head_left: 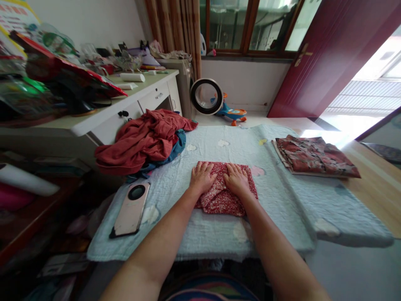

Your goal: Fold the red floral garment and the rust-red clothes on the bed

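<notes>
A small red patterned cloth [219,200], folded into a rough square, lies in the middle of a pale blue quilted blanket [282,196]. My left hand [202,177] rests flat on its left half, fingers spread. My right hand [237,179] lies flat on its right half, right beside the left hand. Both palms press down on the cloth; neither grips it.
A heap of red and blue clothes [144,140] sits at the blanket's far left. A phone [130,209] lies at the near left. A folded dark red patterned garment [316,155] lies at the right. A cluttered white desk [125,104] stands left, an open door [328,54] far right.
</notes>
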A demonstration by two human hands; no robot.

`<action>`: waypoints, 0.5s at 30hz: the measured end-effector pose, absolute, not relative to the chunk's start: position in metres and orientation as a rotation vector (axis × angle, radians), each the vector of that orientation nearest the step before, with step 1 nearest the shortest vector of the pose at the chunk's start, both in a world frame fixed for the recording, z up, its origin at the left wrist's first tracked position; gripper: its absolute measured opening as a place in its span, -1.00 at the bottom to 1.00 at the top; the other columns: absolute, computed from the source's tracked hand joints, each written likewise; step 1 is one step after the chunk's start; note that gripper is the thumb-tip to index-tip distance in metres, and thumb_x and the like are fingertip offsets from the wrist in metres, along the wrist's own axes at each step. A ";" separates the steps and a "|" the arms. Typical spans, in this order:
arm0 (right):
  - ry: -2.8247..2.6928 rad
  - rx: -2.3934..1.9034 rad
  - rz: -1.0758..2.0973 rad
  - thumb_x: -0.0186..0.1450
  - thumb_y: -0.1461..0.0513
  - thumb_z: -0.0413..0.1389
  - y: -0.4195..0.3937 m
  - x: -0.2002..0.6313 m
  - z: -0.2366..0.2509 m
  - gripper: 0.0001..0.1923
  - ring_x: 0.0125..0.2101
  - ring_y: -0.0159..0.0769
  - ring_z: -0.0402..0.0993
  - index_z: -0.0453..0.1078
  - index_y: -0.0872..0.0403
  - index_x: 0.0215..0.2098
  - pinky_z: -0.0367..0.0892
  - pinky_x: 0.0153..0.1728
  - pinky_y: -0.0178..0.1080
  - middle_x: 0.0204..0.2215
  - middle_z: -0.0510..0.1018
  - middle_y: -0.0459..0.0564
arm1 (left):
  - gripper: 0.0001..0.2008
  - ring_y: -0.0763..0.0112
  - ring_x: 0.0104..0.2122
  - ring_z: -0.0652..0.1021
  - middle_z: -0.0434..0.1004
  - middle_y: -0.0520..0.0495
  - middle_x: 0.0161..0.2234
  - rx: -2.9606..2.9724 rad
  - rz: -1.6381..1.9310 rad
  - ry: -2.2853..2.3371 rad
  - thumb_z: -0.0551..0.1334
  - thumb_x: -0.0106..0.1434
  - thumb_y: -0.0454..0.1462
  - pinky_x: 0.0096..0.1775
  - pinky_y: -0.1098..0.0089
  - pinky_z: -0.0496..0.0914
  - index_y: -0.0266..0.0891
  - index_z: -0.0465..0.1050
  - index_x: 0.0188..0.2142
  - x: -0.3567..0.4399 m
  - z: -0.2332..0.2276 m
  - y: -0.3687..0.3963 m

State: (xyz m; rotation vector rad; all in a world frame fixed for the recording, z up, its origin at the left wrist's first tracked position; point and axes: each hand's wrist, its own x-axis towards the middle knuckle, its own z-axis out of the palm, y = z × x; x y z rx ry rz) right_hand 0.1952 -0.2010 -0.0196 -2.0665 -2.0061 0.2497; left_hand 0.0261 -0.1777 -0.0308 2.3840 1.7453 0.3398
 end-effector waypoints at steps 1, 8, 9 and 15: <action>-1.989 -2.040 0.291 0.36 0.13 -0.07 -0.199 0.198 -0.018 -0.46 0.28 -0.11 0.06 0.20 0.04 0.28 -0.10 0.26 0.00 0.31 0.20 0.05 | -0.45 0.04 0.34 0.06 0.10 -0.09 0.35 2.361 0.351 1.727 0.00 0.37 -0.01 0.25 -0.09 0.02 -0.05 0.16 0.30 0.025 -0.029 -0.177; -1.504 -1.992 0.367 0.30 0.13 -0.05 -0.208 0.252 0.005 -0.53 -0.07 -0.20 0.44 0.35 0.17 0.11 0.29 -0.05 -0.24 -0.07 0.55 0.10 | -0.57 0.20 0.21 0.31 0.29 -0.30 0.20 2.074 0.718 1.744 0.11 0.32 -0.21 0.22 0.25 0.17 -0.32 0.35 0.13 -0.009 -0.010 -0.181; -1.484 -2.052 0.372 0.30 0.12 -0.03 -0.214 0.261 0.006 -0.56 -0.11 -0.20 0.46 0.39 0.17 0.05 0.30 -0.09 -0.25 -0.11 0.57 0.11 | -0.57 0.21 0.14 0.39 0.37 -0.29 0.13 2.015 0.700 1.757 0.15 0.28 -0.23 0.17 0.28 0.24 -0.33 0.36 0.11 -0.017 -0.007 -0.183; -1.569 -2.464 0.417 0.26 0.04 0.04 -0.235 0.272 0.001 -0.51 -0.12 -0.04 0.51 0.41 0.23 0.00 0.32 -0.17 -0.18 -0.14 0.57 0.30 | -0.52 0.17 -0.22 0.57 0.58 -0.18 -0.22 1.798 0.415 1.789 0.32 0.07 -0.20 -0.21 0.34 0.40 -0.36 0.40 -0.02 -0.044 -0.001 -0.186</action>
